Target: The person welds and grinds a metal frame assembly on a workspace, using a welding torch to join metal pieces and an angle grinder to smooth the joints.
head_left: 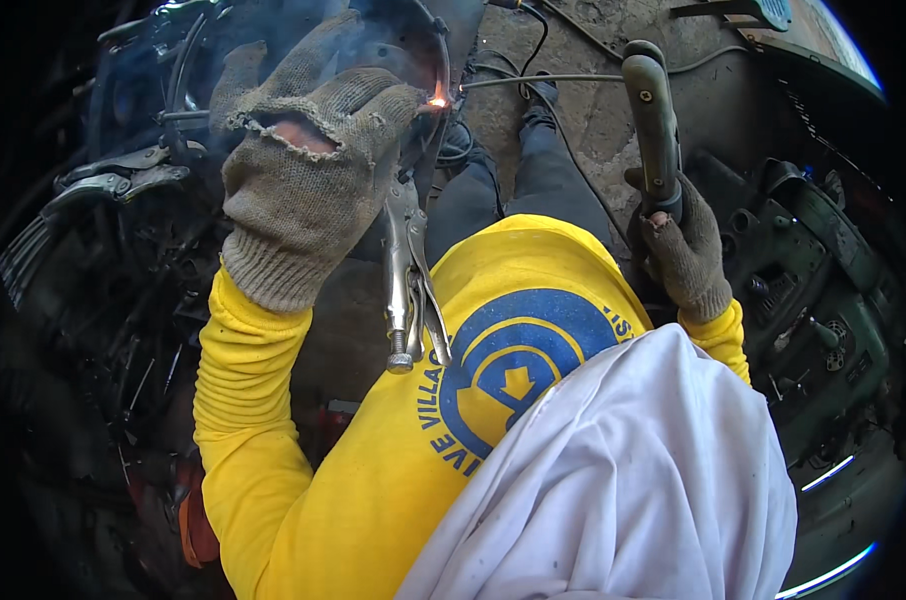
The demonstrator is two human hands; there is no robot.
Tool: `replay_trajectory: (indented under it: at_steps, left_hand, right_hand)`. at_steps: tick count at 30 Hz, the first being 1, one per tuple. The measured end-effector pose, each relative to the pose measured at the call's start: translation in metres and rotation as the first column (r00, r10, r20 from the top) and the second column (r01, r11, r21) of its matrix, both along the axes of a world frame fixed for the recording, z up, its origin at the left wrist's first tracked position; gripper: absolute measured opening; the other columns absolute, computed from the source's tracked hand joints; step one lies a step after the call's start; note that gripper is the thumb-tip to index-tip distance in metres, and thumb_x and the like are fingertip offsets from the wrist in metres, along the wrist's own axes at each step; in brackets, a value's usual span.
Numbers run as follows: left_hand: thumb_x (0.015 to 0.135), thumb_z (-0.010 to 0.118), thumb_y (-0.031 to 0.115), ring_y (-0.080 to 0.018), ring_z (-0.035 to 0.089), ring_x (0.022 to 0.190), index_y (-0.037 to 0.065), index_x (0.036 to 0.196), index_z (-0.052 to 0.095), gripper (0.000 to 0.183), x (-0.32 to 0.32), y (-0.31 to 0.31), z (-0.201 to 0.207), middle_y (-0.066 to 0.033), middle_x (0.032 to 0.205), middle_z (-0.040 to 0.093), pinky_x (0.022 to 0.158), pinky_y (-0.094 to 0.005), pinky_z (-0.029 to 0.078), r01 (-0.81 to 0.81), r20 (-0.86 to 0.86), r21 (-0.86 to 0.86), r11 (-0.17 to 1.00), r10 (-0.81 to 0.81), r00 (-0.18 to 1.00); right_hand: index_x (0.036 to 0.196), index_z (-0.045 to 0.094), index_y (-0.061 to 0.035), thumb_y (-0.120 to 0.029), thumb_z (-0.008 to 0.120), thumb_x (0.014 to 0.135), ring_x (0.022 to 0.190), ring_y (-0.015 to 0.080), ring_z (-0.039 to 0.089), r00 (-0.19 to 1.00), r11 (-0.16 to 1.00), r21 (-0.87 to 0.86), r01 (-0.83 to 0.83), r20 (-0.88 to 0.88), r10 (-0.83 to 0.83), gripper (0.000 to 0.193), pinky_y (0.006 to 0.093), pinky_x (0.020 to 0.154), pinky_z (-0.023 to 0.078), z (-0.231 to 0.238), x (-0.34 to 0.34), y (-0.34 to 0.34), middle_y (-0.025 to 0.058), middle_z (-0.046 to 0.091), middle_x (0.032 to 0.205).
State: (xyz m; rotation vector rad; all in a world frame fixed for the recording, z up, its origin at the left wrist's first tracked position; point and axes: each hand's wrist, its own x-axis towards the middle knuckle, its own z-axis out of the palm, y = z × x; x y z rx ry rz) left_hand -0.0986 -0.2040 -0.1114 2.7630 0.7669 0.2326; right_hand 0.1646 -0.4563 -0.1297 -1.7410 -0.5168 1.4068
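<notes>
My left hand (308, 165), in a worn grey knit glove torn across the back, has its fingers spread over the metal workpiece (438, 45) at the upper left. A small orange glow and smoke rise at the workpiece's edge, near my fingertips. My right hand (688, 240), gloved too, is wrapped round a welding electrode holder (653, 120). From its head a thin welding rod (543, 80) reaches left to beside the glowing spot. Silver locking pliers (403, 270) hang below the workpiece, beside my left hand; their jaws are mostly hidden.
More locking pliers (123, 180) lie at the left among dark metal parts. Black cables (583, 165) run over the concrete floor (603, 110) near my feet. A green machine (803, 290) with knobs stands at the right. A blue-grey object (758, 12) sits at the upper right.
</notes>
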Motion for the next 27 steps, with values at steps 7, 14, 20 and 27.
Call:
replay_trajectory:
  at_steps: [7, 14, 20, 27]
  left_hand:
    - [0.081, 0.08, 0.012, -0.0281, 0.073, 0.102, 0.015, 0.109, 0.076, 0.028, 0.0023, 0.0103, 0.005, -0.0067, 0.109, 0.076, 0.086, -0.0393, 0.058, 0.146, 0.003, 0.057, 0.988, -0.147, 0.989]
    - [0.081, 0.079, 0.012, -0.0285, 0.072, 0.105, 0.015, 0.108, 0.076, 0.028, 0.0017, 0.0097, 0.0048, -0.0059, 0.109, 0.076, 0.089, -0.0415, 0.057, 0.138, -0.019, 0.066, 0.988, -0.137, 0.99]
    - [0.081, 0.079, 0.012, -0.0287, 0.071, 0.107, 0.015, 0.111, 0.075, 0.03, -0.0002, 0.0134, 0.0038, -0.0054, 0.113, 0.075, 0.091, -0.0424, 0.056, 0.172, -0.027, 0.056, 0.984, -0.171, 0.985]
    - [0.081, 0.079, 0.012, -0.0307, 0.068, 0.116, 0.015, 0.112, 0.075, 0.031, 0.0019, 0.0124, 0.006, -0.0051, 0.114, 0.074, 0.094, -0.0443, 0.054, 0.182, -0.038, 0.095, 0.979, -0.179, 0.983]
  right_hand:
    - [0.119, 0.063, 0.0008, -0.032, 0.073, 0.093, 0.072, 0.0099, 0.061, 0.996, 0.994, -0.072, -0.078, 0.042, 0.081, 0.043, 0.0272, 0.068, 0.051, 0.0054, -0.0008, 0.0081, 0.0043, 0.067, 0.087]
    - [0.12, 0.063, 0.0016, -0.033, 0.074, 0.09, 0.072, 0.0121, 0.062, 0.989, 0.989, -0.096, -0.11, 0.091, 0.119, 0.047, 0.0293, 0.068, 0.052, 0.0045, -0.0029, 0.0083, 0.0067, 0.067, 0.086]
    - [0.122, 0.063, 0.002, -0.033, 0.075, 0.09, 0.072, 0.0124, 0.062, 0.984, 0.989, -0.083, -0.126, 0.113, 0.135, 0.049, 0.0297, 0.068, 0.052, 0.004, -0.0027, 0.0103, 0.0076, 0.067, 0.086]
    - [0.123, 0.062, 0.0024, -0.031, 0.076, 0.089, 0.072, 0.0125, 0.064, 0.99, 0.992, -0.076, -0.103, 0.092, 0.11, 0.05, 0.0298, 0.069, 0.053, -0.0003, -0.0022, 0.0039, 0.0092, 0.069, 0.088]
